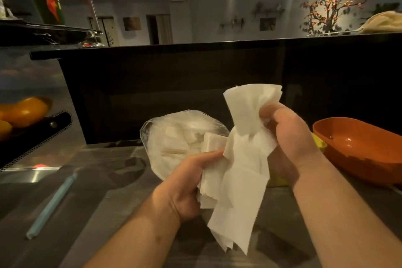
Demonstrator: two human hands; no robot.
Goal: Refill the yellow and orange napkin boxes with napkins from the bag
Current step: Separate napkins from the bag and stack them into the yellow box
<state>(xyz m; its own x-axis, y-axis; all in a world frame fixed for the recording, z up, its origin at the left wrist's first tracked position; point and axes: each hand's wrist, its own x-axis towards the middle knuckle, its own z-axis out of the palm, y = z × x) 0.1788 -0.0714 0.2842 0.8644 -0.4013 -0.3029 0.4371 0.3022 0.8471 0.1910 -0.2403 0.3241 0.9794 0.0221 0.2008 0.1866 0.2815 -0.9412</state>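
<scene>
Both hands hold one loose bunch of white napkins above the steel counter. My left hand grips its lower left part, and my right hand pinches it near the top. Just behind the left hand lies a clear plastic bag holding more white napkins. An orange napkin box sits open at the right, with nothing visible inside. The yellow napkin box shows only as a small yellow edge behind my right hand; the rest is hidden.
A pale blue wrapped straw lies on the steel counter at the left. Oranges rest on a black tray at the far left. A dark raised bar wall runs across behind the bag.
</scene>
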